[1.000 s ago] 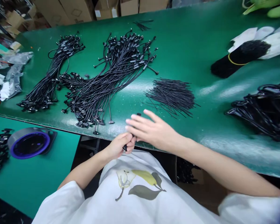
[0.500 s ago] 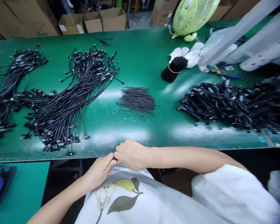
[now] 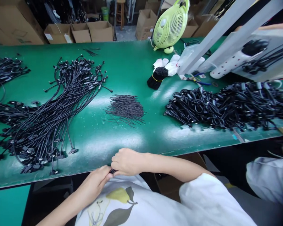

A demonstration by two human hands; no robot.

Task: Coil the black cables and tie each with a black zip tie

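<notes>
At the front edge of the table my left hand [image 3: 97,181] and my right hand [image 3: 127,161] meet, both closed. Between their fingers shows a short dark piece of black cable [image 3: 112,171]; most of it is hidden by the hands. Beyond them lies a flat pile of thin black twist ties [image 3: 126,109]. A large heap of straight black cables [image 3: 68,97] with plugs at their ends spreads to the left. On the right is a long pile of coiled, bundled black cables [image 3: 214,106].
A black bundle held by a yellow band [image 3: 158,78] stands near white rolls [image 3: 172,67]. Behind it is a green fan [image 3: 171,26]. Grey metal posts [image 3: 217,37] rise at the right, pliers [image 3: 199,80] by their foot. Another person's sleeve [image 3: 269,177] shows at far right.
The view has swung to the right, so the table's things sit further left and more shows at the right. My hands stay together; a bit of dark cable now shows more clearly between them.
</notes>
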